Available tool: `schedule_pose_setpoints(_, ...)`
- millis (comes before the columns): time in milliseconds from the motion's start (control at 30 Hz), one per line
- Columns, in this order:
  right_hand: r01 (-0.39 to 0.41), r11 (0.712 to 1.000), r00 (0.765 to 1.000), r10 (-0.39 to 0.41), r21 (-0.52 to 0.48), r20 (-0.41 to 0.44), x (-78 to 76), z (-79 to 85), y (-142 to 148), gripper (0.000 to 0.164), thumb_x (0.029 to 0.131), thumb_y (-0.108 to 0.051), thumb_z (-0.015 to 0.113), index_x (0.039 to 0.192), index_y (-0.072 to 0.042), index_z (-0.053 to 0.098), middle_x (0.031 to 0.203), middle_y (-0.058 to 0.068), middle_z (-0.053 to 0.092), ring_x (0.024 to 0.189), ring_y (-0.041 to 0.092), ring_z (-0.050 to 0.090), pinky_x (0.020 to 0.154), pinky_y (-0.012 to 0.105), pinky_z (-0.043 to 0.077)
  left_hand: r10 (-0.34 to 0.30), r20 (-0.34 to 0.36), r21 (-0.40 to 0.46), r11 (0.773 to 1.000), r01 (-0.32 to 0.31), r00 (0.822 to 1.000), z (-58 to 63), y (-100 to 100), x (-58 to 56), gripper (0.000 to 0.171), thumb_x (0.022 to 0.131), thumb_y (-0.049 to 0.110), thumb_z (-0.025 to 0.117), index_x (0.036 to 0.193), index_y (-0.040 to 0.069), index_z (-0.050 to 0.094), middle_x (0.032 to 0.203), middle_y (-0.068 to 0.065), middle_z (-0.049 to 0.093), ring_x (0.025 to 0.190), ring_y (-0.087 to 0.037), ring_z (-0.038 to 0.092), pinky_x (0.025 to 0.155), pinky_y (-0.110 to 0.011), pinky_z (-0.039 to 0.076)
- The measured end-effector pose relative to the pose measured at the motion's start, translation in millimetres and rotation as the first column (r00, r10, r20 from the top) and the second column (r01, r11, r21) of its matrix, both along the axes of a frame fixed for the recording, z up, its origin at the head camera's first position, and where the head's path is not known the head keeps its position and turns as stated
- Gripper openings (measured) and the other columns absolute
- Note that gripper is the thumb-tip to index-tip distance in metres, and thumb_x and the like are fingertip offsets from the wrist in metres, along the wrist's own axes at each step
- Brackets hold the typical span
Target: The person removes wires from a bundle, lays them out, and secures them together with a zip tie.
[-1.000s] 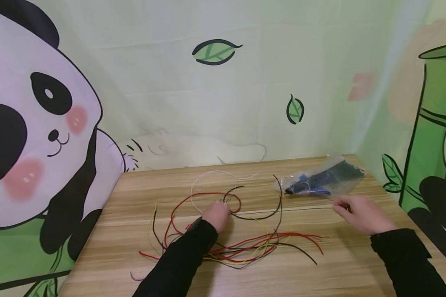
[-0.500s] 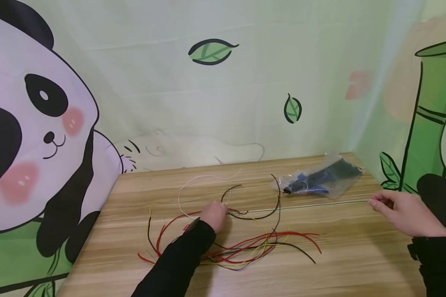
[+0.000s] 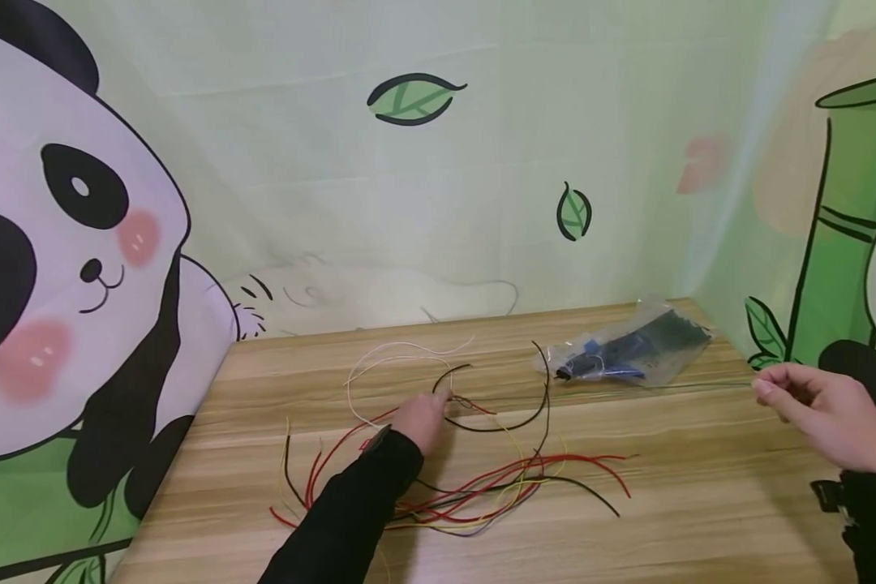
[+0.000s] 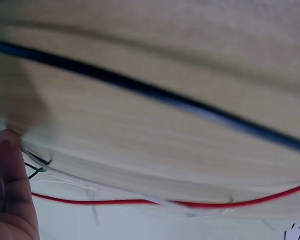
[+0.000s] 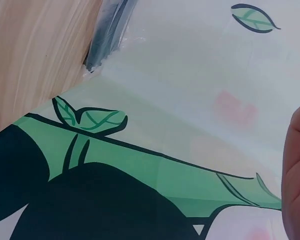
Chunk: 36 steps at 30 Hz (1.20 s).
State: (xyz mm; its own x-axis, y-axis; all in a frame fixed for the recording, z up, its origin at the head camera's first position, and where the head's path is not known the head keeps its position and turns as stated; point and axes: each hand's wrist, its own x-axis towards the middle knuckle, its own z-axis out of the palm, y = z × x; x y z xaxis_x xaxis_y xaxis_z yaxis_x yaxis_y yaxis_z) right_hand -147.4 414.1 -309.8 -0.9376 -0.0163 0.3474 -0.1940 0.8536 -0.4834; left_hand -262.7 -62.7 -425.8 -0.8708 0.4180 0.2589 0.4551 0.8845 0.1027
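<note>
Wire (image 3: 689,387) between left hand (image 3: 419,418) and right hand (image 3: 828,414)

The right hand has its thumb and first finger pinched on one end of the wire, which is thin and looks green; the fingers hide its tip. It runs nearly straight over the table (image 3: 628,551) and gets lost among other wires by the left hand.

The left fingers are bent, with finger and thumb close together on a few wires. Which ones is hard to tell, because the hand covers them. Up close in the left wrist view, a black wire (image 4: 155,92) crosses in front, and a red wire (image 4: 90,202) and a white wire (image 4: 102,186) cross farther back. The right wrist view shows only a slice of hand, cut off at the edge.

A messy pile of wires (image 3: 533,483) lies nearer, partly under the left sleeve (image 3: 336,519). Farther back sits a clear bag (image 3: 642,349) with dark things inside, hard to make out. A big panda (image 3: 36,268) on the wall is cut off at the left.
</note>
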Motion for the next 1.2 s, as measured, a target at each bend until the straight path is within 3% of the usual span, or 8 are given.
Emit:
schedule_pose_setpoints(567, 0.002, 0.990, 0.972, -0.035, -0.140, -0.234, 4.8, 9.3, 4, 0.013, 0.103, -0.011, 0.055, 0.094, -0.005, 0.062, 0.072, -0.027, 0.049, 0.054, 0.002, 0.040, 0.048, 0.021, 0.030, 0.037, -0.027, 0.118, 0.992, -0.034, 0.999, -4.9, -3, -11.1, 0.067, 0.091, -0.005, 0.060, 0.150, 0.007, 0.032, 0.059, -0.005, 0.055, 0.046, -0.016, 0.049, 0.043, -0.029, 0.037)
schedule_pose_setpoints(667, -0.010, 0.986, 0.976, -0.026, -0.165, -0.215, 3.8, 6.4, 2, 0.012, 0.104, -0.013, 0.054, 0.095, -0.009, 0.061, 0.072, -0.021, 0.050, 0.051, 0.006, 0.040, 0.046, 0.024, 0.030, 0.051, -0.079, 0.141, 0.989, -0.040, 0.996, -5.6, -4, -10.8, 0.044, 0.093, 0.000, 0.062, 0.134, -0.003, 0.044, 0.060, -0.009, 0.058, 0.050, -0.023, 0.058, 0.046, -0.034, 0.043)
schedule_pose_setpoints(767, 0.026, 0.984, 0.979, -0.061, -0.179, -0.193, 3.8, 4.7, 1, 0.015, 0.105, -0.017, 0.053, 0.098, -0.008, 0.062, 0.071, -0.019, 0.049, 0.051, 0.007, 0.040, 0.046, 0.025, 0.030, 0.053, -0.094, 0.147, 0.988, -0.038, 0.994, -4.5, -5, -11.5, 0.011, 0.098, 0.006, 0.061, 0.102, -0.002, 0.055, 0.064, -0.013, 0.062, 0.057, -0.030, 0.065, 0.049, -0.039, 0.047)
schedule_pose_setpoints(867, 0.113, 0.964, 0.963, -0.167, -0.242, -0.212, 1.5, 3.1, 4, 0.015, 0.105, -0.016, 0.052, 0.095, -0.011, 0.062, 0.070, -0.023, 0.048, 0.055, 0.002, 0.041, 0.049, 0.020, 0.031, 0.056, -0.086, 0.135, 0.990, -0.044, 0.995, -2.0, -5, -13.0, 0.017, 0.100, 0.009, 0.059, 0.085, 0.003, 0.055, 0.067, -0.015, 0.065, 0.062, -0.031, 0.068, 0.052, -0.040, 0.049)
schedule_pose_setpoints(933, 0.187, 0.904, 0.935, -0.284, -0.383, -0.214, -1.8, 2.7, 7, 0.019, 0.105, -0.013, 0.052, 0.090, -0.018, 0.062, 0.069, -0.025, 0.048, 0.057, -0.002, 0.042, 0.052, 0.015, 0.032, 0.057, -0.078, 0.119, 0.992, -0.047, 0.995, -0.1, -4, -13.9, 0.017, 0.100, 0.009, 0.058, 0.084, 0.003, 0.057, 0.069, -0.015, 0.067, 0.065, -0.032, 0.069, 0.055, -0.041, 0.052)
schedule_pose_setpoints(1000, 0.221, 0.812, 0.893, -0.391, -0.541, -0.224, -5.3, 1.3, 10, 0.026, 0.105, -0.010, 0.049, 0.087, -0.028, 0.056, 0.069, -0.024, 0.047, 0.057, -0.006, 0.041, 0.054, 0.011, 0.032, 0.063, -0.047, 0.111, 0.992, -0.058, 0.997, 3.0, -3, -14.4, 0.014, 0.096, 0.005, 0.061, 0.083, 0.003, 0.059, 0.073, -0.015, 0.069, 0.070, -0.032, 0.071, 0.059, -0.042, 0.054)
schedule_pose_setpoints(1100, 0.204, 0.595, 0.836, -0.519, -0.778, -0.178, -7.4, 1.5, 16, 0.033, 0.106, -0.010, 0.043, 0.083, -0.032, 0.052, 0.067, -0.022, 0.047, 0.054, -0.008, 0.041, 0.057, 0.008, 0.030, 0.081, 0.012, 0.098, 0.992, -0.081, 0.997, 6.3, -4, -16.2, 0.013, 0.094, 0.001, 0.062, 0.081, 0.003, 0.061, 0.078, -0.016, 0.071, 0.077, -0.032, 0.072, 0.066, -0.042, 0.057)
schedule_pose_setpoints(1200, 0.116, 0.396, 0.824, -0.550, -0.911, -0.134, -6.7, 0.4, 21, 0.032, 0.108, -0.011, 0.037, 0.082, -0.025, 0.051, 0.065, -0.016, 0.045, 0.054, -0.007, 0.041, 0.059, 0.007, 0.030, 0.105, 0.047, 0.085, 0.990, -0.109, 0.993, 7.9, -5, -18.5, 0.016, 0.094, 0.000, 0.061, 0.078, 0.004, 0.062, 0.080, -0.015, 0.072, 0.081, -0.032, 0.073, 0.070, -0.043, 0.057)
